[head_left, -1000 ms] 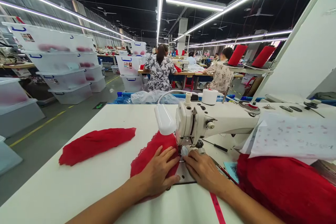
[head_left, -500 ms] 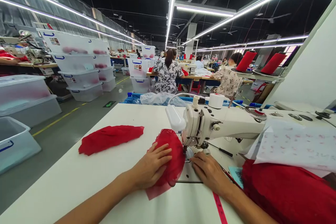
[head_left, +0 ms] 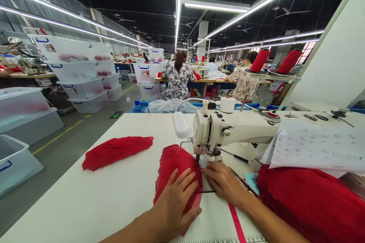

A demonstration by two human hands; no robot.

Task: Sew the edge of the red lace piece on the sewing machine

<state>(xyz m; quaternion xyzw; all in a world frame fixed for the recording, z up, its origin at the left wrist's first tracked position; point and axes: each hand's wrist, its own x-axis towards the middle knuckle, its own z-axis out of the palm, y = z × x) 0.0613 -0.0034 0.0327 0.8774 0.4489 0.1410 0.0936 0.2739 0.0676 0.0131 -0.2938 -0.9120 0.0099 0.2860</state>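
My left hand [head_left: 179, 201] lies flat with fingers apart on a red lace-edged fabric piece [head_left: 173, 163], pressing it to the white table. The fabric's right edge runs beneath the needle area of a white sewing machine [head_left: 228, 127]. Beside the presser foot [head_left: 197, 157], my right hand [head_left: 222, 180] is closed, its fingertips together at that fabric edge; the thumb is hidden. A second red fabric piece [head_left: 118, 152] lies apart on the left of the table.
Right of the machine lie a red fabric pile [head_left: 308, 201], a printed white sheet [head_left: 316, 150] and a black-handled screwdriver [head_left: 241, 158]. Red thread cones [head_left: 261, 60] stand above. Clear plastic bins [head_left: 82, 72] are stacked left of the table. Co-workers [head_left: 178, 76] sit ahead.
The red fabric under my left hand has turned and shifted, more of it showing left of the needle. My left hand has moved nearer to me. The view has shifted slightly.
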